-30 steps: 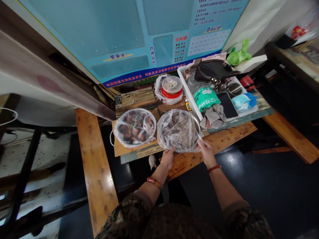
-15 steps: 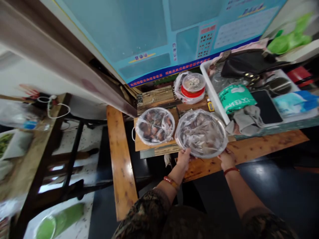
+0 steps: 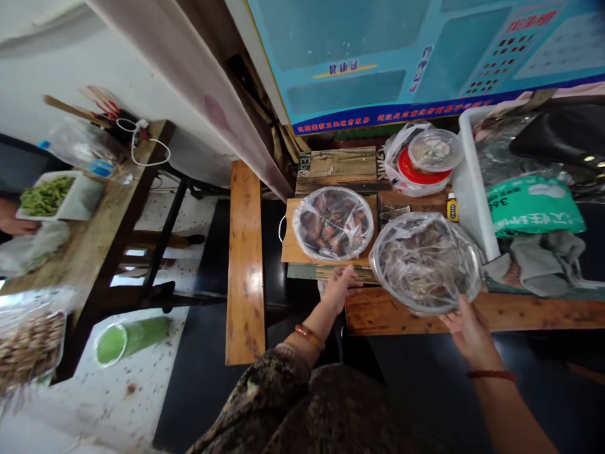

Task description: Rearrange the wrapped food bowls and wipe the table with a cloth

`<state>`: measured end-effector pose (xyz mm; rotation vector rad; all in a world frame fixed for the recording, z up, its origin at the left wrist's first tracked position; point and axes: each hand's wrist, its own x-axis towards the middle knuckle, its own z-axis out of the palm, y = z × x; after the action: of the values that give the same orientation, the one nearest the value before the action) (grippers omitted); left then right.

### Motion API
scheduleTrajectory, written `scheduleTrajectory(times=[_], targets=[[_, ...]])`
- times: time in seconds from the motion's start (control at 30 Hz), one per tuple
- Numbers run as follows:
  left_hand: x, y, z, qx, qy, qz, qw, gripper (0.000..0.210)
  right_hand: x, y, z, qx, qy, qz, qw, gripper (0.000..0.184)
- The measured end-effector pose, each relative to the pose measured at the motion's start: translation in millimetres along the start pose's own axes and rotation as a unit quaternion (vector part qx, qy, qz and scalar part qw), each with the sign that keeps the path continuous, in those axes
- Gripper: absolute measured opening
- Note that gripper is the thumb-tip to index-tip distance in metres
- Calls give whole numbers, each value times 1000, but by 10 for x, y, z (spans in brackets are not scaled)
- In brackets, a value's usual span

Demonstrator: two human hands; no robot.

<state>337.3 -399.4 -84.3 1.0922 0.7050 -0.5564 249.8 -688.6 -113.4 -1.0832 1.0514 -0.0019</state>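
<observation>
Metal bowl [image 3: 426,263] under cling film off the table edge, gripped at near rim by right hand [image 3: 466,328] — left hand [image 3: 339,287] loose, fingers spread, just beside second wrapped bowl [image 3: 333,222] on wooden board [image 3: 293,247] — that one not yet lifted.

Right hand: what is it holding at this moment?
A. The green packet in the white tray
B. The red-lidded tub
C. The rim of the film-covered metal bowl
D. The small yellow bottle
C. The right hand grips the near rim of the metal bowl, while the left hand is off that rim, open just below the second bowl.
</observation>
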Motion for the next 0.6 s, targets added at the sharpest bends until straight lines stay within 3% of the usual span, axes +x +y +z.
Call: scheduleTrajectory(times=[0.13, 0.23, 0.37, 0.6], targets=[[235, 344, -247, -122, 36, 32, 991, 47, 43, 105, 196, 35, 6, 90, 995, 31], [387, 487, -327, -157, 51, 23, 986, 38, 135, 157, 178, 33, 36, 110, 993, 30], [518, 530, -391, -160, 77, 11, 984, 23, 144, 146, 148, 35, 53, 98, 993, 33], [591, 571, -540, -159, 91, -8, 983, 23, 85, 82, 255, 5, 90, 111, 990, 31]])
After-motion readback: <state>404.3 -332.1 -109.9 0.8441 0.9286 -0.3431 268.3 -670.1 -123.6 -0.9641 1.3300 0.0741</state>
